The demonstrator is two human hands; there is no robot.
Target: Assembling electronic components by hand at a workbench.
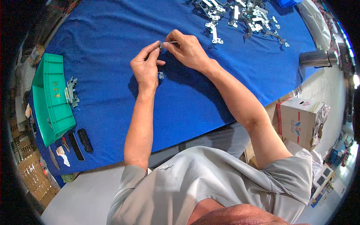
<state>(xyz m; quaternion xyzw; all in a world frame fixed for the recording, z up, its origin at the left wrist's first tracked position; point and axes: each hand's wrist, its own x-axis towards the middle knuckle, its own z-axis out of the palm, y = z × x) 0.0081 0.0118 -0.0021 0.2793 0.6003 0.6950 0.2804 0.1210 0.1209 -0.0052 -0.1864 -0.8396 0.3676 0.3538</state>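
My left hand (144,69) is closed, pinching a small dark metal part (161,46) between thumb and fingertips. My right hand (190,51) is beside it, its fingers closed on a thin light-coloured rod (172,42) whose tip meets or nearly meets that part. Most of the rod is hidden in the fingers, so its kind does not show. A small silvery metal piece (161,75) lies on the blue cloth next to my left wrist.
Many metal brackets (236,17) lie heaped at the far right of the blue cloth (108,37). On the left stands a green bin (62,108), with more metal brackets (71,92) beside it. A metal cylinder (315,59) stands at the right edge, above a cardboard box (300,122).
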